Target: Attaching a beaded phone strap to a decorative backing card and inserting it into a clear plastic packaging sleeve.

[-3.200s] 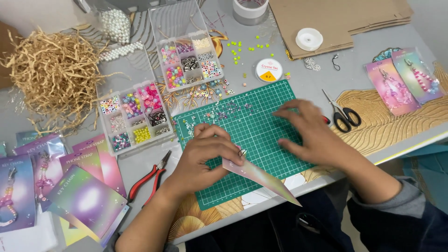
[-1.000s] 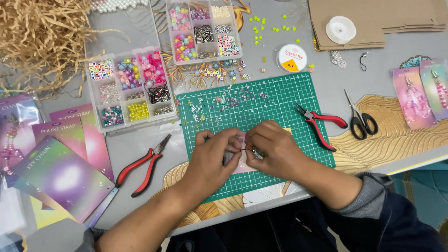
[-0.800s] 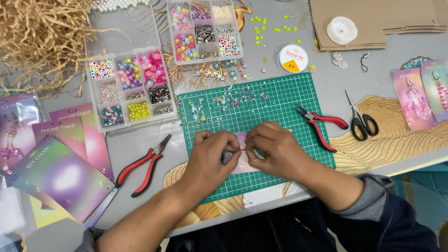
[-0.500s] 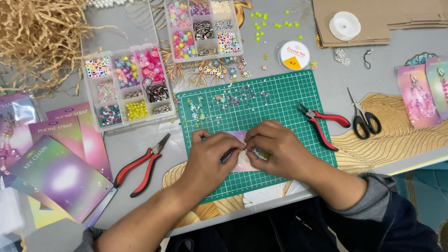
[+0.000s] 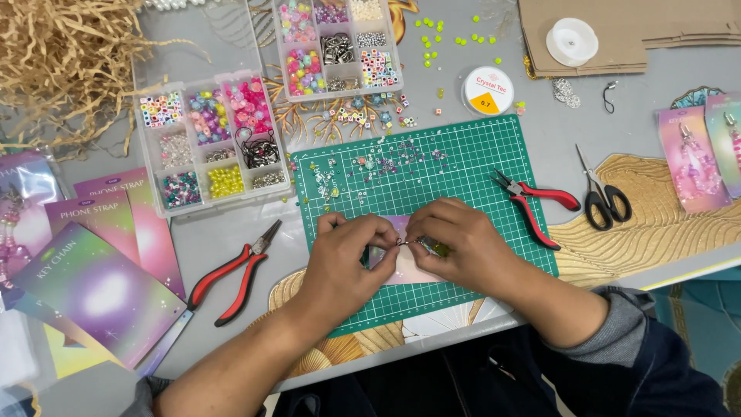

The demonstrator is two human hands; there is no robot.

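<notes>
The left hand [image 5: 343, 259] and the right hand [image 5: 455, 243] meet over the middle of the green gridded cutting mat [image 5: 478, 166], both with fingers pinched narrow. Between them is a small beaded strand with a metal ring [image 5: 423, 245]: the left fingertips grip the ring end, the right fingertips hold the greenish beads. Under the hands lies a pastel pink backing card [image 5: 405, 266], mostly covered. Compared with half a second ago, the pinch point sits a little higher and the small dark piece under the left fingers is no longer seen, so the fine joining work at the ring seems to continue and is not released. Three seconds ago the hands were apart and the card was lifted at a slant; now it lies flat. At 3 o'clock from the hands lie red-handled pliers [image 5: 532, 202], further at 3 o'clock black scissors [image 5: 602, 197]. At 8 o'clock lie second red-handled pliers [image 5: 231, 272]. At 11 o'clock stands a clear plastic bead box with coloured beads [image 5: 208, 139], and at 12 o'clock loose small beads [image 5: 370, 166] are scattered on the mat.
</notes>
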